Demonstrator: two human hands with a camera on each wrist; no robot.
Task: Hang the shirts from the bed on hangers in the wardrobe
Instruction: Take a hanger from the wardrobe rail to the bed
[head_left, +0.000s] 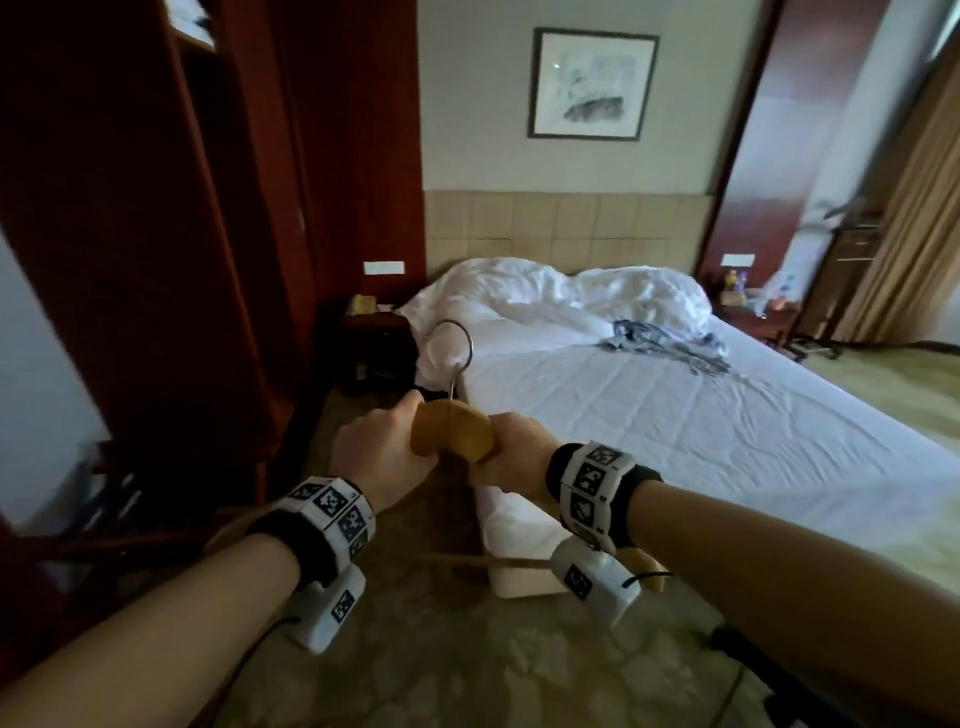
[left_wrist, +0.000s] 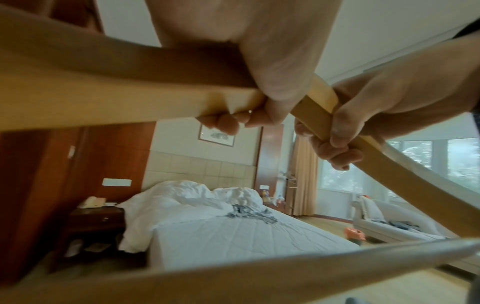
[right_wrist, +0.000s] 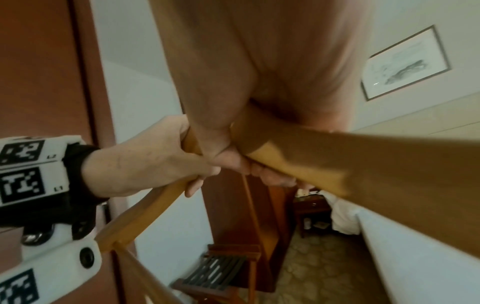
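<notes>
Head view: both hands up front w/ one wooden hanger (head_left: 451, 427) between them. Left hand (head_left: 383, 457) wrapped round its left shoulder, right hand (head_left: 511, 452) wrapped round the right one, knuckles near each other at the neck. Metal hook (head_left: 457, 345) sticks up and away, toward the bed (head_left: 675, 415). Crumpled blue-grey shirt (head_left: 670, 343) lies on the sheet, mid-bed, just below the heaped white duvet (head_left: 561, 296), well apart from the hands. Dark red wardrobe (head_left: 156, 234) stands on the left. Framed picture (head_left: 592, 83) on wall above headboard.

Left wrist view: close in, left hand (left_wrist: 259, 72) fingers curled tight on the wood, right hand (left_wrist: 376, 115) clamped on the hanger (left_wrist: 319, 107) arm beside it. Lower bar (left_wrist: 233, 273) crosses the bottom, blurred. Shirt (left_wrist: 249, 212) seen beyond on the bed (left_wrist: 246, 240).

Right wrist view: right hand (right_wrist: 233, 92) fills the top, gripping the hanger (right_wrist: 363, 164); left hand (right_wrist: 155, 158) holds the other arm, thumb over the top. Carpet and a slatted luggage rack (right_wrist: 221, 271) below.
</notes>
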